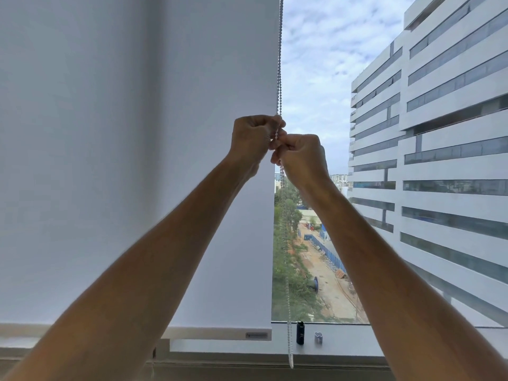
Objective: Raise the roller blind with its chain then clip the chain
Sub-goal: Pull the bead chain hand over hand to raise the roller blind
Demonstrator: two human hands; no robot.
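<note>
White fabric roller blind, one of it, is seen pulled nearly all the way down, with its pale bottom bar sitting just above the grey window sill. One beaded metal chain is hung along the blind's right edge, and two strands can be counted above the hands; below them it's seen running down past the sill to a loop end near the bottom of the view. Two bare forearms are raised, so two hands: the left hand is clenched around the chain a bit higher up, and the right hand is pinched onto it just below, the two touching. Which strand is held by which hand can't be made out, since the fingers cover that bit. Two small items are stood on the sill just right of the chain: one dark cylindrical thing and one small clear heart-topped piece, both too tiny to identify properly. One big white building with banded windows is visible through the glass, cut off at the right edge. The small label on the bottom bar is unreadable.
</note>
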